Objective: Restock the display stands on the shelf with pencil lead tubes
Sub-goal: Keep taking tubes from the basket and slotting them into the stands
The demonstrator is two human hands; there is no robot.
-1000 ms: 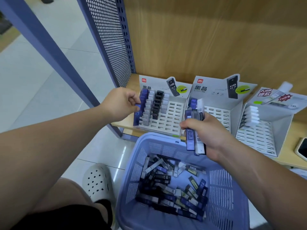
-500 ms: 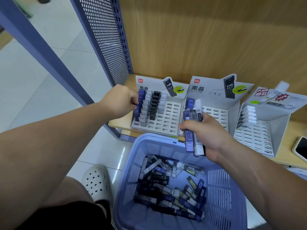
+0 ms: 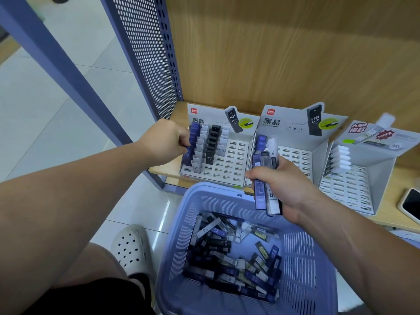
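A bundle of tubes, blue, clear and dark, stands upright at centre frame in the right hand, whose fingers wrap round it, above the far rim of the basket. Left of centre, the left hand curls its fingers on a blue tube in the leftmost row of the left stand. The middle stand holds a few blue tubes at its left edge; the right stand holds a row of white ones. Loose tubes lie in the basket at lower centre. A phone lies on the shelf at the right edge.
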